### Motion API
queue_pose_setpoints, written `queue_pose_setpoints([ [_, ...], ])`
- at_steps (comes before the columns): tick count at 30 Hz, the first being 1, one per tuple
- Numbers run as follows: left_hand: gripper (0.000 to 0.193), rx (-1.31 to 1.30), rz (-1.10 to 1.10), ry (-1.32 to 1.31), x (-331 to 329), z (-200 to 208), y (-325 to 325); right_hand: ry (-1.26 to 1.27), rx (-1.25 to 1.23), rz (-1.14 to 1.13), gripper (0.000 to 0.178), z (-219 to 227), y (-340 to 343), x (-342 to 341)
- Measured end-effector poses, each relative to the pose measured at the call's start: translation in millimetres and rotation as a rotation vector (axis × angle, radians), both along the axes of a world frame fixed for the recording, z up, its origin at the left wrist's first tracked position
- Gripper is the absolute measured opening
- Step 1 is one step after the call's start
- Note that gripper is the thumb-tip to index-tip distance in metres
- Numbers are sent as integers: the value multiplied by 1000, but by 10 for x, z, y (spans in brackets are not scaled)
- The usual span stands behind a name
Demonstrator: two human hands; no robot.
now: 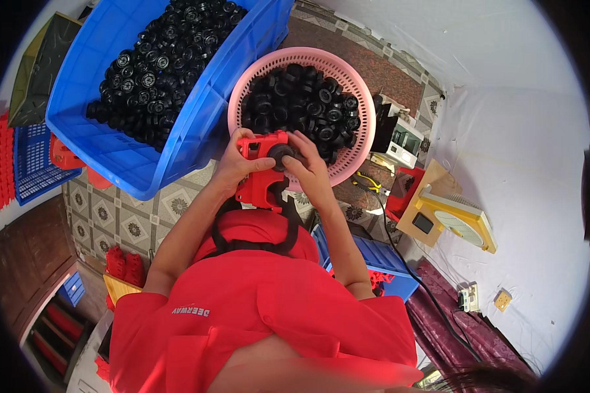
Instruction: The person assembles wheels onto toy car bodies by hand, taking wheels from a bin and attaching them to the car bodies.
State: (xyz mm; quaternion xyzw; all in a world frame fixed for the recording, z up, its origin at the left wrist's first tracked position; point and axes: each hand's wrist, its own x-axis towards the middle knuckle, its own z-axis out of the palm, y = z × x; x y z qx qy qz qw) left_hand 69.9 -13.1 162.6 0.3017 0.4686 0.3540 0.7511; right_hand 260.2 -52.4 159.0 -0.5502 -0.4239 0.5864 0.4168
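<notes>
My left hand (235, 164) grips a red plastic part (261, 188), which looks like a toy vehicle body, by its left side. The left thumb lies across it. A black wheel (282, 153) sits against the right side of the red part. My right hand (311, 171) is closed on this wheel, with its thumb and fingers pressing around it. Just beyond both hands stands a round pink basket (364, 147), heaped with black wheels (295, 98). Part of the red piece is hidden behind my fingers.
A large blue tub (131, 177) full of black wheels stands at the left. Yellow-handled pliers (368, 182) lie right of the basket. Farther right are a yellow fan (462, 223), a phone (423, 223) and a trailing black cable (400, 252). A blue crate (400, 286) stands beside my right arm.
</notes>
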Motion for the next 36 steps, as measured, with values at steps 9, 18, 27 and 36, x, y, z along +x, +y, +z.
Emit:
queue_pose_setpoints([
  [9, 70, 117, 45, 80, 10, 3, 46, 88, -23, -291, 14, 139, 11, -123],
  [18, 66, 84, -35, 57, 24, 50, 85, 218, -16, -93, 51, -49, 77, 5],
  [27, 62, -95, 64, -31, 46, -86, -60, 193, -155, 333, 64, -374, 369, 285],
  [36, 57, -15, 293, -150, 300, 133, 331, -1283, 473, -143, 36, -1602, 1411, 777],
])
